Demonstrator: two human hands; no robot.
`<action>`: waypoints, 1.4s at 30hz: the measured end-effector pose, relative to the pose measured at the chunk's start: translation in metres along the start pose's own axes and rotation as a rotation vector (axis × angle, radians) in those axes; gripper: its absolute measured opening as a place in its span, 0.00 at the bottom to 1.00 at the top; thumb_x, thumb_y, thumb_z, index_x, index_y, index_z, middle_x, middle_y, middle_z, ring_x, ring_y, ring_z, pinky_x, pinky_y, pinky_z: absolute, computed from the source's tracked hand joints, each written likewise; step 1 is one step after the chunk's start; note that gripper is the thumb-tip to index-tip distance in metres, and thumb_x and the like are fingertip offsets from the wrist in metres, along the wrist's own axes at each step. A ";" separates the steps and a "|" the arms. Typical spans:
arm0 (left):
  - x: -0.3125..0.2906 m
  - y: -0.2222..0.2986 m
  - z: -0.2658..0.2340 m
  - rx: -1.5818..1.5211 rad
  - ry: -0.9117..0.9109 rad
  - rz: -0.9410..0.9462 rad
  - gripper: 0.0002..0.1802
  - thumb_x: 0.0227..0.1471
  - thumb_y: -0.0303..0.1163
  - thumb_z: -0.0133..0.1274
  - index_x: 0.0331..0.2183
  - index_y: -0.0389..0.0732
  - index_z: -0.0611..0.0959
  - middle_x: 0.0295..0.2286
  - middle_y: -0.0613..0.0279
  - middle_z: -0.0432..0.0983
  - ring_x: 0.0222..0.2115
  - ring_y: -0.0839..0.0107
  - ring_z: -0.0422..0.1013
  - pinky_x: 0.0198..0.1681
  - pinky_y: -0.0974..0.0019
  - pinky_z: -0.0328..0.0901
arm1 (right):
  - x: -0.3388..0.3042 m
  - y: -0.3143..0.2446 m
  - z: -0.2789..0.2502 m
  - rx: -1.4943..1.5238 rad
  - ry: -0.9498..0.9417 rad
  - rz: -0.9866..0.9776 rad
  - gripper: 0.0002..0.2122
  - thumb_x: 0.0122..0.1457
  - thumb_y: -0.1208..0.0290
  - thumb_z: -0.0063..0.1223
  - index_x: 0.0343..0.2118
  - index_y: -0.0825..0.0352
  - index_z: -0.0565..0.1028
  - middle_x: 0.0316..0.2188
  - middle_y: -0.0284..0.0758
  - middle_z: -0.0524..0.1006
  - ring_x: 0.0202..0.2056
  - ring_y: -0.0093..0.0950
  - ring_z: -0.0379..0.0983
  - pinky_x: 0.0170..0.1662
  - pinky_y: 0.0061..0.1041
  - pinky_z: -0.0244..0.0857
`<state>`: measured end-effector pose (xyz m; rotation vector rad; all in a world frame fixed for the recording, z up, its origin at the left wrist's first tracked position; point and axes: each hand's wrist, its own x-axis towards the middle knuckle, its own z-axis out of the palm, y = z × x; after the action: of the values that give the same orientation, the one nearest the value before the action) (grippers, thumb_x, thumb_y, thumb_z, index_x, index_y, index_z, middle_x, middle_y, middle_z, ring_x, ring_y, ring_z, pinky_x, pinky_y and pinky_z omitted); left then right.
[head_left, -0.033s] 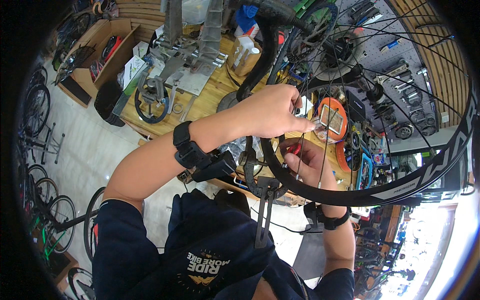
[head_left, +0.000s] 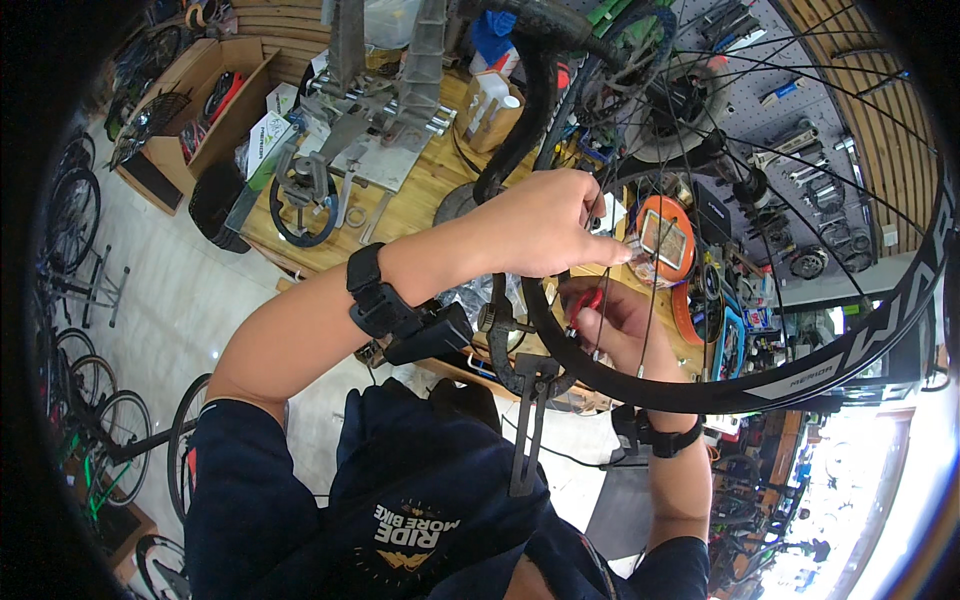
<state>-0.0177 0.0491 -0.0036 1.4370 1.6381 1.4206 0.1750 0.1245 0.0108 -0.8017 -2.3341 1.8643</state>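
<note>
A black bicycle wheel stands before me, its rim (head_left: pixel 700 392) curving along the lower right and thin black spokes (head_left: pixel 655 285) running up to the hub (head_left: pixel 680 95). My left hand (head_left: pixel 555 225) reaches across to the spokes, fingers curled and thumb stretched past one; it looks closed on a spoke, though the fingertips are partly hidden. Lower down, inside the rim, my right hand (head_left: pixel 625 325) pinches a small red spoke wrench (head_left: pixel 590 303) by the spoke ends. A metal caliper arm (head_left: pixel 507 365) of the stand sits beside the rim, with a slotted bracket (head_left: pixel 530 425) under it.
Behind the wheel is a wooden workbench (head_left: pixel 435 150) bearing a metal fixture (head_left: pixel 380 115), a plastic jug (head_left: pixel 490 110) and an orange round container (head_left: pixel 665 240). Tools hang on a pegboard (head_left: pixel 770 110). A cardboard box (head_left: pixel 235 90) and several bicycles stand at the left.
The red spoke wrench has turned a little between my right fingers, and the right thumb has shifted slightly. My left hand and the wheel look the same.
</note>
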 end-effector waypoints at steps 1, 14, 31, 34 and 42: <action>0.000 0.001 -0.001 -0.004 -0.013 -0.016 0.28 0.41 0.48 0.66 0.27 0.29 0.80 0.19 0.48 0.75 0.22 0.60 0.74 0.27 0.61 0.65 | 0.002 0.005 -0.011 0.064 -0.058 0.004 0.13 0.60 0.68 0.57 0.42 0.73 0.74 0.27 0.28 0.75 0.28 0.16 0.68 0.33 0.17 0.63; 0.000 -0.001 -0.002 0.024 -0.060 -0.075 0.29 0.42 0.48 0.67 0.32 0.30 0.79 0.23 0.54 0.76 0.25 0.66 0.73 0.29 0.66 0.67 | 0.028 0.012 0.013 -0.536 0.306 -0.308 0.09 0.55 0.76 0.59 0.32 0.76 0.72 0.23 0.34 0.77 0.26 0.20 0.70 0.29 0.24 0.65; 0.001 -0.003 -0.001 0.069 -0.038 -0.037 0.29 0.43 0.47 0.66 0.35 0.30 0.78 0.24 0.56 0.76 0.25 0.68 0.73 0.30 0.66 0.67 | 0.037 0.039 -0.027 -0.030 -0.194 -0.156 0.12 0.53 0.72 0.65 0.35 0.72 0.73 0.27 0.26 0.73 0.30 0.14 0.65 0.33 0.16 0.62; -0.001 -0.006 -0.001 0.075 -0.022 -0.028 0.29 0.43 0.46 0.66 0.35 0.29 0.77 0.24 0.55 0.76 0.26 0.67 0.73 0.31 0.65 0.67 | 0.028 0.029 -0.011 -0.022 -0.069 -0.122 0.12 0.55 0.73 0.63 0.38 0.72 0.74 0.29 0.27 0.74 0.30 0.15 0.66 0.34 0.17 0.62; -0.001 -0.005 -0.001 0.068 -0.044 -0.048 0.30 0.43 0.47 0.67 0.35 0.29 0.77 0.25 0.55 0.76 0.26 0.68 0.73 0.31 0.66 0.67 | 0.027 0.013 -0.025 0.090 -0.230 0.022 0.11 0.60 0.73 0.55 0.44 0.70 0.73 0.33 0.27 0.76 0.30 0.15 0.69 0.33 0.14 0.63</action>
<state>-0.0201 0.0487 -0.0079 1.4464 1.6966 1.3096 0.1649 0.1604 -0.0020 -0.6368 -2.3538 2.1578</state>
